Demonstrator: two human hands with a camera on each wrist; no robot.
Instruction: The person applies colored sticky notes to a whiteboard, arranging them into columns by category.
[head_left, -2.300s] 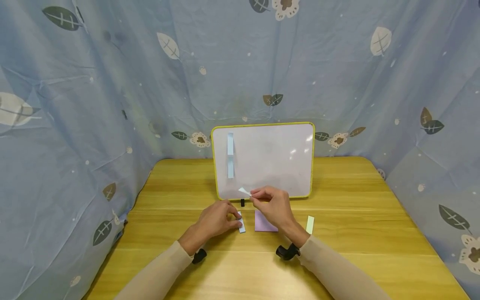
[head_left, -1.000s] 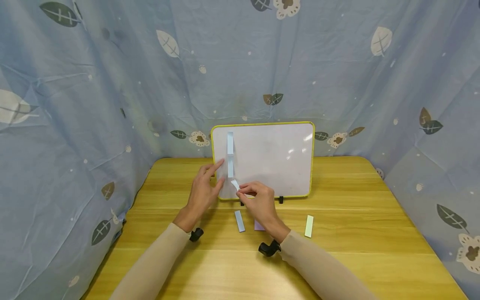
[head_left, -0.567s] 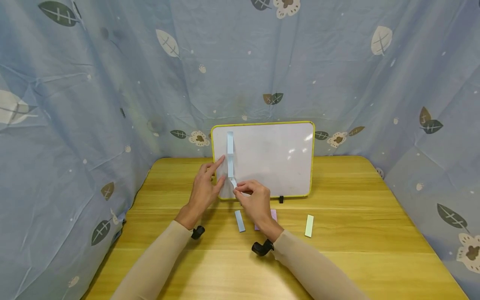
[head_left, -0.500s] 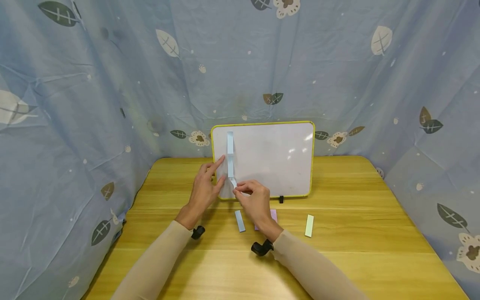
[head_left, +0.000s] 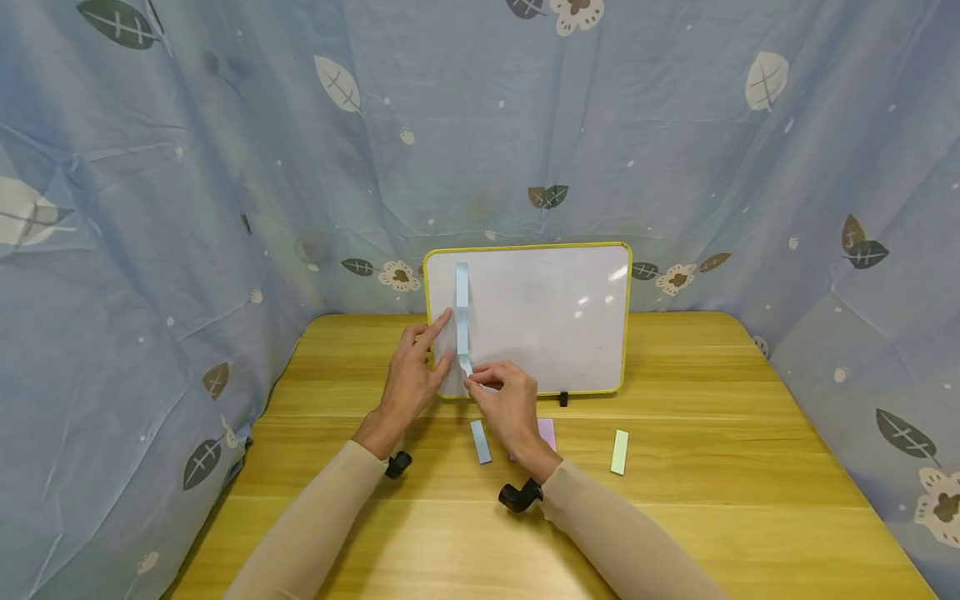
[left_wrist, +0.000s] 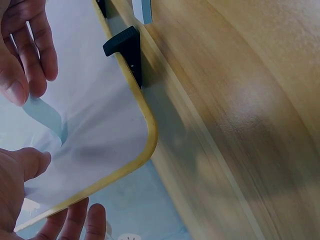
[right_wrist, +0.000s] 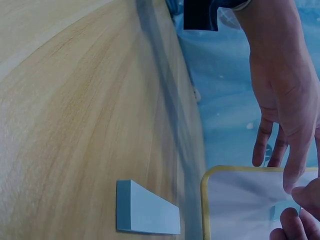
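Note:
My right hand [head_left: 510, 404] pinches a light blue sticky note strip [head_left: 466, 365] between thumb and fingers, low on the left side of the whiteboard [head_left: 540, 325]. The strip's upper end meets the bottom of a column of two blue strips [head_left: 462, 308] stuck upright there. In the left wrist view the strip [left_wrist: 47, 117] bows away from the board, its far end at the surface. My left hand [head_left: 408, 379] holds the board's left edge, with thumb and index finger on the front and the other fingers behind the yellow frame.
On the table in front of the board lie a blue sticky note pad [head_left: 481, 442], a purple pad [head_left: 548, 432] partly hidden by my right wrist, and a pale green pad [head_left: 619, 452]. A black stand foot [head_left: 564, 399] supports the board. A patterned curtain [head_left: 480, 125] surrounds the table.
My left hand has left the blue pad and taken hold of the board's edge. My right hand has brought the strip left and up to the column's lower end.

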